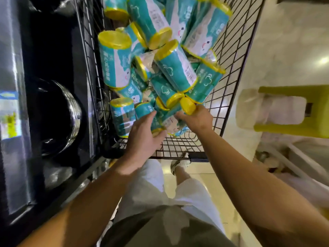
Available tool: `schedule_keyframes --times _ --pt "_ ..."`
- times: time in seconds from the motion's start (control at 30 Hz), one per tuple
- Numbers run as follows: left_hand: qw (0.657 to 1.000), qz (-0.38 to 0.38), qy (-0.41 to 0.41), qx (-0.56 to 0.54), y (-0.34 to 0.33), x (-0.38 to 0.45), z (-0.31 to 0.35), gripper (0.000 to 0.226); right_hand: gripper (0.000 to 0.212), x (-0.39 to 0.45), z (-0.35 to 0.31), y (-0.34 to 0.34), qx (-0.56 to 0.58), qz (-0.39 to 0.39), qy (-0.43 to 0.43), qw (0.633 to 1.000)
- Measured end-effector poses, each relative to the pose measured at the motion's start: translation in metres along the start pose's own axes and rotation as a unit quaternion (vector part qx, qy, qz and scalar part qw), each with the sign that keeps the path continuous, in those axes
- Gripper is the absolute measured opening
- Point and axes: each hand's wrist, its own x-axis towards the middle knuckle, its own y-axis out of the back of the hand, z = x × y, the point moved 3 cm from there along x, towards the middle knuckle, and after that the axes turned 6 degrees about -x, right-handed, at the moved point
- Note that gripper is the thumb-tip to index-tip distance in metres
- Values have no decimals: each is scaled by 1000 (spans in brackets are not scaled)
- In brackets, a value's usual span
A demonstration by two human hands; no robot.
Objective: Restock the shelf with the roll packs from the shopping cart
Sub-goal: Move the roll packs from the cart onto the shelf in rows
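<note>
Reaching down from above, we start at the far left, where a dark glossy shelf unit [58, 111] with rounded shiny metal bowls [69, 116] stands just beside the black wire shopping cart [179, 148]. Inside the cart lies a loose heap of teal film-wrapped cylindrical roll packs with yellow ends [115, 63], leaning on one another at every angle. Our left hand [142, 138] comes in with fingers extended and relaxed against the side of the nearest teal roll pack at the cart's near end [170, 122], its fingertips at the yellow rim, pressing more than gripping. Our right hand [197, 120] curls round the other end of what looks like that same pack, though motion blur keeps us from being sure. We judge these packs light and springy, soft paper under slick plastic film, so they could squirt out of a loose pinch. The flat yellow ends look the firmest places to bear on, one palm on each. Further right, a yellow plastic stool [292, 107] stands on the pale floor.
</note>
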Motion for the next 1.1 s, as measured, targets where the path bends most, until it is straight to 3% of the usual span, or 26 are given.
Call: schedule_keyframes --times 0.2,0.33,0.47,0.6,0.67,0.77,0.87,0.97,1.1 --pt "999 -38 -26 11 -5 5 9 88 54 -43 -5 34 162 -15 46 986" --pt "999 11 -40 3 3 11 17 102 53 -48 -33 45 160 -58 62 983" --pt "994 70 18 -81 21 22 13 97 50 -36 -64 52 208 -102 74 970" --pt "977 86 98 -168 32 26 -7 98 63 -4 -88 56 107 143 174 969" --pt "965 80 137 -207 38 26 -15 91 80 11 -95 42 20 174 228 958" --pt "949 69 162 -261 43 28 -21 71 100 27 -100 32 -45 176 223 958" --pt "929 75 175 -318 45 30 -21 56 89 37 -100 39 -2 152 191 970" --pt "913 87 169 -360 49 24 -15 65 73 27 -90 53 129 76 159 976" --pt "891 80 172 -412 53 13 -4 68 61 -15 -63 56 311 -66 97 943"
